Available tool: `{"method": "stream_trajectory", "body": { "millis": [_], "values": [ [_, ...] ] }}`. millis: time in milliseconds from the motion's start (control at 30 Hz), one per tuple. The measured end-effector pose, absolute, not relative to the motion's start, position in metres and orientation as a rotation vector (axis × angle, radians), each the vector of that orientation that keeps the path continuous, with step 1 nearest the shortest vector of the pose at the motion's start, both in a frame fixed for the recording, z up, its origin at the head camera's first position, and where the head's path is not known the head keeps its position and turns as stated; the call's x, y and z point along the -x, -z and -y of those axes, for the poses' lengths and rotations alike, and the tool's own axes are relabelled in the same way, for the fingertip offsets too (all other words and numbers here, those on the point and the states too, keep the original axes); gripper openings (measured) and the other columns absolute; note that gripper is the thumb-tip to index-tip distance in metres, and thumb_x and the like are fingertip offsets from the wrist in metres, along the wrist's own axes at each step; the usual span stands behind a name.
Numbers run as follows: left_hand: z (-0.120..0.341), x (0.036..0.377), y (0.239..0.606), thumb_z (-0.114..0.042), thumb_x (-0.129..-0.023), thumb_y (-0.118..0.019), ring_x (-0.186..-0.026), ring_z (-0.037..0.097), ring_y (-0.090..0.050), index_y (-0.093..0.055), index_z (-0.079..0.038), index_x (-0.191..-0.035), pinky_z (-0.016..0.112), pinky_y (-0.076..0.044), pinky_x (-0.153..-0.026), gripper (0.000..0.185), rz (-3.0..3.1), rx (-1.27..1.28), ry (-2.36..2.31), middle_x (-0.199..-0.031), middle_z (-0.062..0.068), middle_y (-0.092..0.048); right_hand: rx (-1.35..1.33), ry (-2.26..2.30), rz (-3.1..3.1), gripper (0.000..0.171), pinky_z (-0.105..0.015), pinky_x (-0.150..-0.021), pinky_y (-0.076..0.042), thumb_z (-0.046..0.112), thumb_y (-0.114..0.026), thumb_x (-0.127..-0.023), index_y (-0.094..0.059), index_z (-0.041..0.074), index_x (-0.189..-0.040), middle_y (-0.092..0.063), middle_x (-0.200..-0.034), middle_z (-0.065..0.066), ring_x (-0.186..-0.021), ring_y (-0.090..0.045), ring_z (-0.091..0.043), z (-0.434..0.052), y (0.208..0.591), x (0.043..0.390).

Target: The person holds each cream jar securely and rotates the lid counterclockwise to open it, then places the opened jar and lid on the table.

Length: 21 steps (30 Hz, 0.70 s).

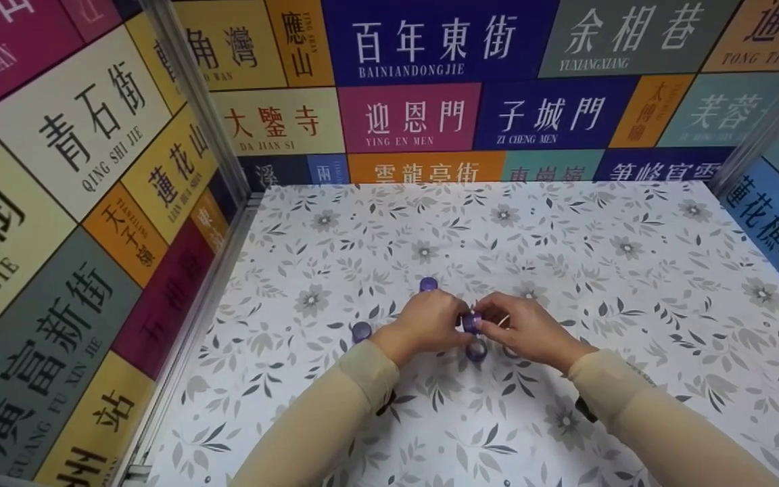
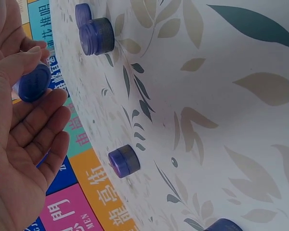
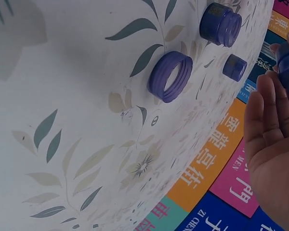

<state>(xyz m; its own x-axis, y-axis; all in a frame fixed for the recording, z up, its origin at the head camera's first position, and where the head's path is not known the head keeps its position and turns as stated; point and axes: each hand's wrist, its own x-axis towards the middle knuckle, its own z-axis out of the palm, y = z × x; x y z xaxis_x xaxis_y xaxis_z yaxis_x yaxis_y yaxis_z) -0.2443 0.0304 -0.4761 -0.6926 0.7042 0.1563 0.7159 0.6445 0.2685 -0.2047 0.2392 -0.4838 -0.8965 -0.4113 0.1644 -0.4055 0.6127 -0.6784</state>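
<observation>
Purple and squat, the held jar (image 1: 472, 321) sits in the head view between the left hand (image 1: 430, 321) and the right hand (image 1: 531, 331), just beyond the open jar (image 1: 476, 350). Its long axis is hard to tell. Both hands pinch it; the left thumb comes nearer the open jar. One capped jar (image 1: 429, 284) stands beyond and left of the open jar, another capped jar (image 1: 362, 331) well to its left.

From the left wrist, the open jar's screw thread shows, which the head view barely gives; the left thumb lies over the held jar, fingers curled loosely below.

From the right wrist, a hollow lid (image 3: 171, 77) rests near the open jar, inner ridges visible, though the right hand covers most of it overhead.
</observation>
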Motion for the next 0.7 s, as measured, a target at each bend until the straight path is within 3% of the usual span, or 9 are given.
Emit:
{"method": "stream_trajectory", "body": {
  "millis": [367, 700],
  "values": [
    [-0.0305, 0.2449, 0.4780, -0.043, -0.080, -0.076, -0.062, 0.013, -0.053, -0.073, -0.015, -0.080, 0.032, -0.044, -0.059, 0.028, 2.820, 1.217, 0.456, -0.063, -0.010, -0.054, 0.771, 1.218, -2.786, 0.024, -0.031, -0.070, -0.054, 0.021, -0.074, -0.091, -0.067, 0.014, -0.113, -0.067, -0.096, 0.008, -0.082, -0.065, -0.015, -0.2401, 0.4849, 0.2054],
    [-0.0301, 0.2446, 0.4773, -0.044, -0.080, -0.075, -0.062, 0.013, -0.054, -0.072, -0.016, -0.080, 0.033, -0.047, -0.061, 0.028, 2.833, 1.202, 0.448, -0.064, -0.010, -0.055, 0.763, 1.195, -2.785, 0.024, -0.032, -0.074, -0.054, 0.021, -0.073, -0.091, -0.067, 0.013, -0.113, -0.068, -0.097, 0.007, -0.085, -0.066, -0.012, -0.2384, 0.4843, 0.2055]
  ]
}}
